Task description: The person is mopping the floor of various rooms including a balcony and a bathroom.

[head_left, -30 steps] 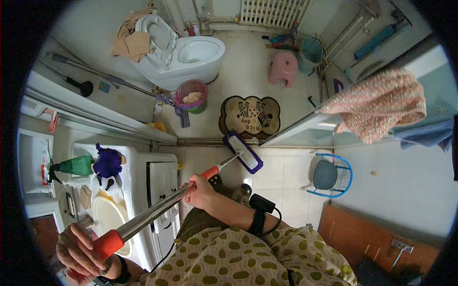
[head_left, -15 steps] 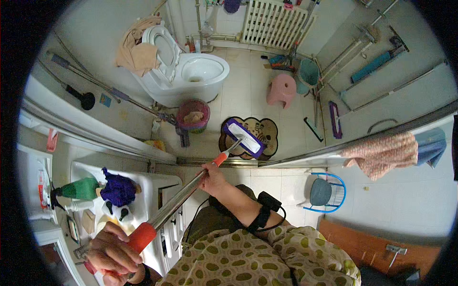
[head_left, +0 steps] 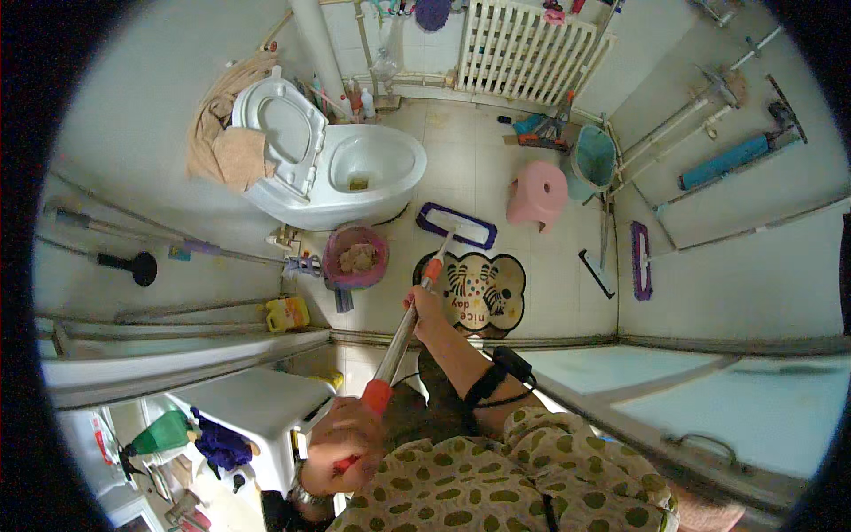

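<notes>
A flat mop [head_left: 396,352] with a silver pole and orange grips runs from the lower left up to its wide head. The mop head [head_left: 457,225], white with a purple fringe, rests on the tiled floor just beyond the zebra-patterned mat [head_left: 479,293]. My left hand [head_left: 344,442], blurred a little, is closed round the orange grip at the pole's upper end. Lower down the pole, my right hand [head_left: 424,306] wraps round it just above the second orange grip. A pink bucket [head_left: 381,266] holding a pale cloth stands left of the mat.
Beyond the bucket is a white toilet [head_left: 390,168] with its lid up. At the right stand a pink stool [head_left: 536,193], a teal bin [head_left: 592,168] and a squeegee [head_left: 596,273]. A door track [head_left: 567,340] crosses the floor; a white washbasin [head_left: 257,408] is at lower left.
The mop head has slid from on the mat to the floor beyond it. My left hand has moved right and closer to my body. The view has moved forward into the toilet room.
</notes>
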`<action>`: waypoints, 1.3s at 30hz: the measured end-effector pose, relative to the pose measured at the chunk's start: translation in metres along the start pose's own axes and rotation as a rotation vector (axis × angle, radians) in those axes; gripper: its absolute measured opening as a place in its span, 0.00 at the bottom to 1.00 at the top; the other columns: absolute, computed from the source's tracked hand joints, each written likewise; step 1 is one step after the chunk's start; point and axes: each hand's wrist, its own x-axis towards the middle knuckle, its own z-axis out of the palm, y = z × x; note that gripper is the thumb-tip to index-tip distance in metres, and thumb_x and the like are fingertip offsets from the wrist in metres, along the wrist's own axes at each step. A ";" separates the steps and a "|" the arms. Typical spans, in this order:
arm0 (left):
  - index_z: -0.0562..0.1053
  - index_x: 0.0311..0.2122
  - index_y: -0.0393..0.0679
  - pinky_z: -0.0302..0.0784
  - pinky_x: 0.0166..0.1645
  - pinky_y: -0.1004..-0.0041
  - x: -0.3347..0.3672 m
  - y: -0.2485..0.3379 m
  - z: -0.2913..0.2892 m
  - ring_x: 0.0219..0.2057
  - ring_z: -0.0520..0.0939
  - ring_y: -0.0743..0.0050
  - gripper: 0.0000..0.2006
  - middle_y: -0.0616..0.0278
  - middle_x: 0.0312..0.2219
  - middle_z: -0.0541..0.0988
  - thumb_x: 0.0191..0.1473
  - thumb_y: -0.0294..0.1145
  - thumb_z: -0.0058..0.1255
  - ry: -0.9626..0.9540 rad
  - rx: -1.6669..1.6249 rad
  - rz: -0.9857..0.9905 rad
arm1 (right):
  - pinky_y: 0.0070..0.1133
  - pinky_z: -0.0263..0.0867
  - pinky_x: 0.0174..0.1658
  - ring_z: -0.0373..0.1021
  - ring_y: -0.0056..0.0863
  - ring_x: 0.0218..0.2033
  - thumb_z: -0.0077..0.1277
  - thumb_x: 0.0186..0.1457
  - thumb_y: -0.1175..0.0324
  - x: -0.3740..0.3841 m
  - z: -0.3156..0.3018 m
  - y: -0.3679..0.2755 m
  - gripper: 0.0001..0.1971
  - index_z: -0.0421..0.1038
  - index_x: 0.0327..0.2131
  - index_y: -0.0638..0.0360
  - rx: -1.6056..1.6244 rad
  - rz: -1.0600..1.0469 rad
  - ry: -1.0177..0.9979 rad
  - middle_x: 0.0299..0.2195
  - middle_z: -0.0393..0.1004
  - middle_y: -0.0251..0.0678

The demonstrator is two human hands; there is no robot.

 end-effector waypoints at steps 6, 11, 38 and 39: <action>0.66 0.17 0.41 0.61 0.39 0.66 0.047 -0.077 0.031 0.30 0.71 0.64 0.03 0.61 0.23 0.69 0.34 0.24 0.48 -0.034 0.050 -0.127 | 0.20 0.55 0.12 0.58 0.23 0.11 0.43 0.41 0.73 0.070 0.001 -0.030 0.06 0.56 0.19 0.61 -0.172 -0.068 0.020 0.12 0.57 0.32; 0.66 0.19 0.40 0.61 0.41 0.65 0.114 -0.108 0.029 0.29 0.70 0.62 0.04 0.60 0.23 0.68 0.36 0.25 0.48 -0.050 0.072 -0.094 | 0.22 0.57 0.12 0.59 0.24 0.10 0.42 0.41 0.72 0.133 -0.002 -0.069 0.06 0.56 0.20 0.60 -0.092 -0.039 -0.108 0.11 0.59 0.34; 0.63 0.20 0.36 0.63 0.36 0.67 0.395 -0.251 -0.133 0.28 0.67 0.59 0.03 0.57 0.23 0.65 0.39 0.22 0.43 0.048 -0.095 -0.101 | 0.22 0.59 0.14 0.58 0.24 0.10 0.40 0.42 0.70 0.370 0.194 -0.264 0.06 0.59 0.16 0.59 -0.353 0.030 -0.058 0.10 0.58 0.33; 0.63 0.20 0.37 0.63 0.36 0.67 0.407 -0.256 -0.134 0.28 0.67 0.59 0.03 0.57 0.23 0.65 0.39 0.22 0.43 0.061 -0.095 -0.106 | 0.22 0.58 0.14 0.58 0.24 0.10 0.40 0.42 0.70 0.381 0.195 -0.272 0.06 0.59 0.16 0.59 -0.356 0.050 -0.064 0.10 0.58 0.32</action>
